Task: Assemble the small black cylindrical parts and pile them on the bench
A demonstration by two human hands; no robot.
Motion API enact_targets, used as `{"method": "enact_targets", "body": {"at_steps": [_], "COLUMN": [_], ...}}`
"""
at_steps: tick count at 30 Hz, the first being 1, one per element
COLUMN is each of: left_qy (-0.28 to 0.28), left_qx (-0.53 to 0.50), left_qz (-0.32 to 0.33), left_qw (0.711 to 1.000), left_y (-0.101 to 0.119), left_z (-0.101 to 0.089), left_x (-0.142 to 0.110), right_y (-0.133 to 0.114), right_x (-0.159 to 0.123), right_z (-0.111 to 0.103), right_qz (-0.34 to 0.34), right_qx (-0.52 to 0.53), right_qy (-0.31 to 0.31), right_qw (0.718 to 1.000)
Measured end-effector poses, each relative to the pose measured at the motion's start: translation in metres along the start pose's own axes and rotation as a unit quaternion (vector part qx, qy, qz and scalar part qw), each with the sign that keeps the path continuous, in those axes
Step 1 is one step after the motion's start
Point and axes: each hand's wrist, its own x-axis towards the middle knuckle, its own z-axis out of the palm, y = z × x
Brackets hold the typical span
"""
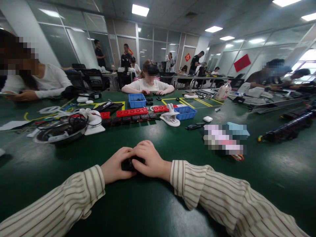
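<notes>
Near the middle of the green table (163, 204), a small black object (128, 164) lies between my two hands, mostly covered, so its kind cannot be made out. My left hand (114, 167) curls round its left side, with the thumb toward me and the fingers on the far side. Over its top and right side my right hand (151, 162) is bent, fingers closed down on it and touching the left fingers. Both hands rest close to the tabletop.
Beyond my hands stand a metal bowl (58, 139) with cables, red socket blocks (132, 112), a white clip stand (170, 117) and blue bins (137, 102). Right of them lie a white case (207, 119) and a pixelated bundle (222, 140). Several people sit around.
</notes>
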Motion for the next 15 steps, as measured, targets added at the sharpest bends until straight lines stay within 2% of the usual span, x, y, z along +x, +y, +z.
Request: {"method": "enact_targets", "body": {"at_steps": [5,9,13,15], "left_qy": [-0.032,-0.014,-0.001,0.002], "left_qx": [0.003,0.019,0.032,0.047], "left_qz": [0.014,-0.006,-0.022,-0.024], "left_qw": [0.999,1.0,0.999,0.999], "left_y": [-0.0031,-0.0082,-0.0068,-0.003], "left_z": [0.0002,0.0056,0.0077,0.0067], "left_x": [-0.0005,-0.0046,-0.006,-0.0045], "right_y": [-0.0008,-0.0022,-0.001,0.0003], "right_x": [-0.0017,-0.0016,-0.0009,-0.0005], "right_z": [-0.0046,-0.0039,0.001,0.0031], "right_qz": [-0.081,-0.091,-0.025,0.028], "right_qx": [0.038,0.049,0.027,-0.01], "right_qy": [-0.028,-0.015,0.042,0.036], "right_qw": [0.996,0.995,0.998,0.999]}}
